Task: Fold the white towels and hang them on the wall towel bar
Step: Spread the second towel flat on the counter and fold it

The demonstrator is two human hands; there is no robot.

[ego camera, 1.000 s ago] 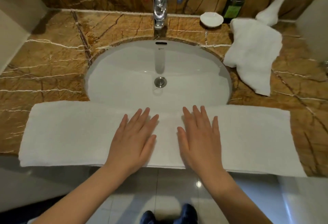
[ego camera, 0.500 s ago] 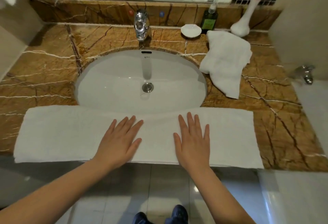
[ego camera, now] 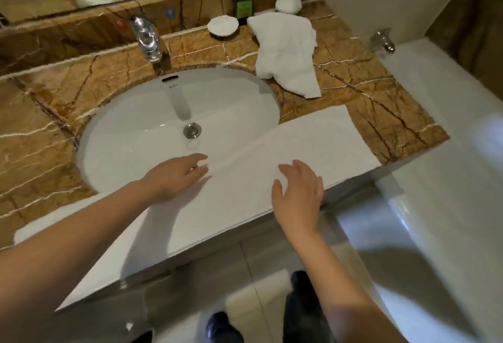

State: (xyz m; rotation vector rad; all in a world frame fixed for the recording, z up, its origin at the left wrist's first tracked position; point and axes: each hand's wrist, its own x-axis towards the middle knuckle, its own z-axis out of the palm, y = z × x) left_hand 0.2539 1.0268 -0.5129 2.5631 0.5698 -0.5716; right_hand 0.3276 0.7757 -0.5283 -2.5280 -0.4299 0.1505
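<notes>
A long white towel (ego camera: 321,141), folded into a narrow strip, lies along the front edge of the brown marble counter (ego camera: 381,103) and across the sink's front rim. My left hand (ego camera: 177,176) rests flat on the towel near its middle, fingers pointing right. My right hand (ego camera: 298,193) lies open on the towel further right, fingers spread. A second white towel (ego camera: 285,54), loosely crumpled, sits on the counter at the back right. No towel bar is visible.
A white oval sink (ego camera: 152,130) with a chrome tap (ego camera: 147,38) fills the counter's middle. A white soap dish (ego camera: 222,26), a dark bottle (ego camera: 243,5) and a white vase (ego camera: 289,0) stand at the back. A bathtub rim (ego camera: 441,179) runs on the right.
The view has swung to the right and tilted. Both hands have slid rightward along the towel, and the left hand's fingers now point right instead of forward.
</notes>
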